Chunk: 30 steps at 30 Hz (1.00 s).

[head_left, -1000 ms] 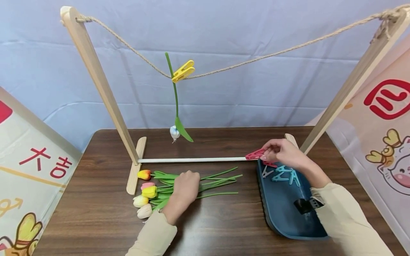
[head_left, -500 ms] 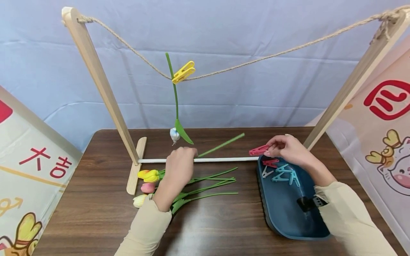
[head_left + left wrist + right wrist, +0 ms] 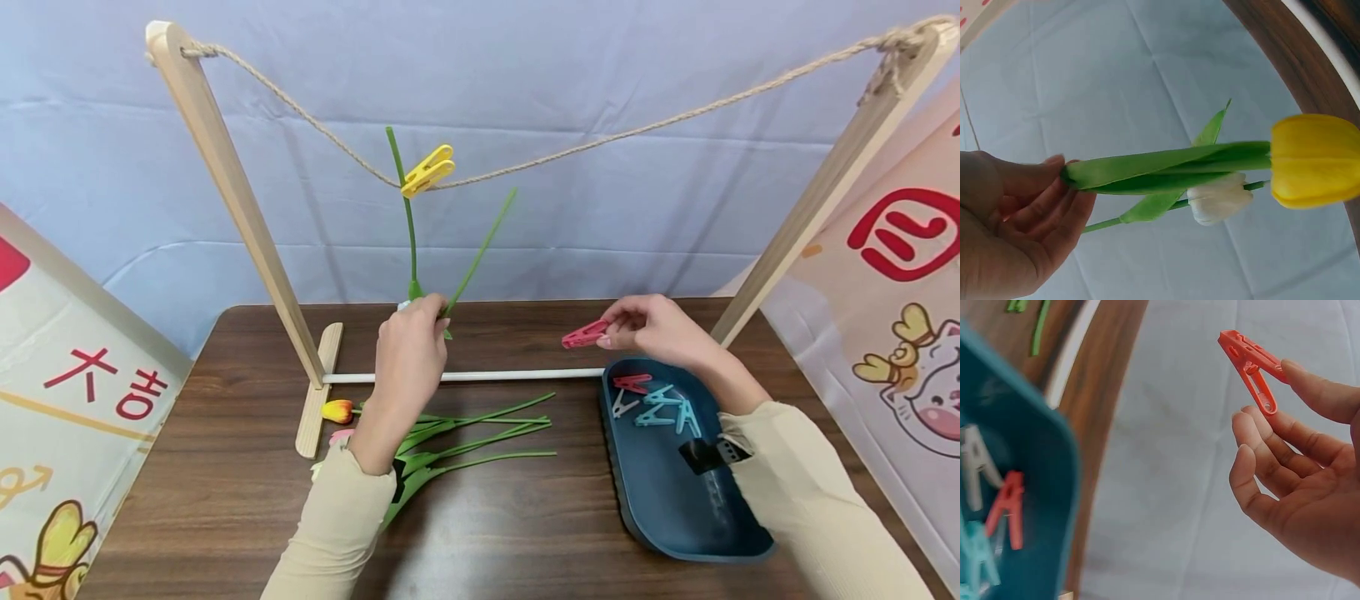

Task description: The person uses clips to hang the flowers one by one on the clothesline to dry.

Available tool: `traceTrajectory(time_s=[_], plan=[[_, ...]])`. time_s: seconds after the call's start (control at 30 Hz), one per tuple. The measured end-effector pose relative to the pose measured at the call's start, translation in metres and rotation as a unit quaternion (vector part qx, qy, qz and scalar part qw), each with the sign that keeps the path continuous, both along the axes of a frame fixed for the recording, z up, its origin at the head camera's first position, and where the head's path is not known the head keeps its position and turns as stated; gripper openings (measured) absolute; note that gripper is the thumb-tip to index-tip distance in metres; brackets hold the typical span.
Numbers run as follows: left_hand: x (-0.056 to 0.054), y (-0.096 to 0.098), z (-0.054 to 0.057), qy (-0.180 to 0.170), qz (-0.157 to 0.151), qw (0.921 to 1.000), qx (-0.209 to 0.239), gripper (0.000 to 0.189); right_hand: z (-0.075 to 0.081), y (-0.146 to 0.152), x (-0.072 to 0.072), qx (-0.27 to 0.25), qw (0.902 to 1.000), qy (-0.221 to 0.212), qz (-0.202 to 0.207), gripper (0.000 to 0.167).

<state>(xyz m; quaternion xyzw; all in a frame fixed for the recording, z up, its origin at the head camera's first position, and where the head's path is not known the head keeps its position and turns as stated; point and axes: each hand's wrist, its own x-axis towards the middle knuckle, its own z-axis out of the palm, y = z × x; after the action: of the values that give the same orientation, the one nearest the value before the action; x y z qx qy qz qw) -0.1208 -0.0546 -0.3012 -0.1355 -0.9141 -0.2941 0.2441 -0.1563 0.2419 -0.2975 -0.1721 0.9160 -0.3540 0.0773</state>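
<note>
My left hand (image 3: 411, 354) grips an artificial yellow tulip (image 3: 1313, 161) by its stem, fingers and thumb where the leaf begins. The stem slants up and right, and the bloom is hidden in the head view. Behind it a pale tulip (image 3: 1219, 199) hangs head down from the rope (image 3: 660, 123), its stem held by a yellow clothespin (image 3: 429, 173). Between thumb and fingers my right hand (image 3: 656, 333) pinches a red clothespin (image 3: 583, 335) by its handles, over the back of the table; its jaws point away from the palm.
More tulips lie on the table (image 3: 525, 517), stems (image 3: 495, 429) to the right, their blooms partly behind my left sleeve. A blue tray (image 3: 660, 508) with several clothespins (image 3: 654, 417) stands below my right hand. Wooden posts (image 3: 225, 192) and a white rod (image 3: 517, 375) frame the space.
My left hand has lifted the yellow tulip from the bunch and raised it toward the rope, its stem turning upward. My right hand has brought the red clothespin off the tray, up and slightly left.
</note>
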Motion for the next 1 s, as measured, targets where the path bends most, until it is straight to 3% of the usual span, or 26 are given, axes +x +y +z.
traceTrajectory(time_s=[0.27, 0.67, 1.0], plan=[[-0.003, 0.0, 0.004, 0.022, 0.01, 0.9993, 0.028, 0.006, 0.044, -0.032, -0.011, 0.021, 0.9979, 0.053, 0.031, 0.024], [-0.008, -0.004, 0.009, 0.02, 0.027, 0.9985, 0.044, 0.011, 0.118, -0.086, -0.015, -0.017, 0.9875, 0.149, 0.047, 0.02], [-0.011, -0.006, 0.008, 0.025, 0.028, 0.9983, 0.045, 0.011, 0.154, -0.116, -0.019, 0.003, 0.9713, 0.237, 0.018, 0.02]])
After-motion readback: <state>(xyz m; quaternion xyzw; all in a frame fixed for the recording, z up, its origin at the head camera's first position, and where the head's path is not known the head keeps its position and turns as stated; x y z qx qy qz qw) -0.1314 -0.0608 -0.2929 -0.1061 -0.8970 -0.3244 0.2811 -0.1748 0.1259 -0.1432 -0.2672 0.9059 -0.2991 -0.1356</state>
